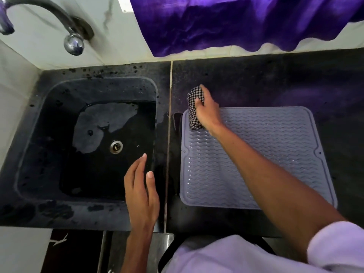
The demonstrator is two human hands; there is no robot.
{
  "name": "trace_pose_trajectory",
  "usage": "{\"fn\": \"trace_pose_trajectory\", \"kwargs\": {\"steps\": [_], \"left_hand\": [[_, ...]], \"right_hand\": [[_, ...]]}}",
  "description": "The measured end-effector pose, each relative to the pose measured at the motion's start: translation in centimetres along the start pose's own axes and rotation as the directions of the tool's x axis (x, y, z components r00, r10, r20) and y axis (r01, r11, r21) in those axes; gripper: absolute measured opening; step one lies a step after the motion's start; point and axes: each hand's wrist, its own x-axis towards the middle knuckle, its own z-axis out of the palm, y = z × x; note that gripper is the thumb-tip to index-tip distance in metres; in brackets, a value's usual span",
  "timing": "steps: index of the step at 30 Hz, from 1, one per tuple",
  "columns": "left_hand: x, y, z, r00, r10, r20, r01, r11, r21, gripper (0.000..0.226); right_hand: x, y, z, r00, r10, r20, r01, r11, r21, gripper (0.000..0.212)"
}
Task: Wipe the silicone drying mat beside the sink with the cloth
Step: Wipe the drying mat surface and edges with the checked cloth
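Grey silicone drying mat [275,144] lies flat on the dark stone surface [256,81], just right of the sink [49,134], with a pale seam between them. Right hand [207,111] reaches across to the mat's far-left corner, fingers curled round a bunched black-and-white checked cloth [194,103]. The cloth sits partly on that corner and partly past the mat's far edge on the surface. Left hand [140,186] is released, fingers straight and together, over the sink's near-right rim; contact cannot be told. Sink basin wet in patches around the drain [116,147]. Tap [65,26] far left; purple fabric [236,22] hangs behind.
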Motion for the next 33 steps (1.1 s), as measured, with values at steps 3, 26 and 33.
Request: {"fn": "trace_pose_trajectory", "kwargs": {"steps": [3,26,33], "left_hand": [[-0.4,-0.6,-0.7,1.000,-0.016,-0.010,0.016,1.000,0.000,0.050],[-3.6,-0.8,-3.6,0.959,-0.140,-0.247,0.123,0.989,-0.083,0.043],[-7.0,1.9,-4.2,0.910,-0.151,-0.385,0.146,0.988,-0.044,0.039]], "right_hand": [[-1.0,0.9,2.2,0.999,-0.037,0.000,0.037,0.993,-0.113,0.045],[-24.7,6.9,6.3,0.903,-0.169,0.395,0.253,0.952,-0.172,0.048],[-19.3,2.6,0.7,0.921,-0.241,0.305,0.228,0.970,0.078,0.038]]}}
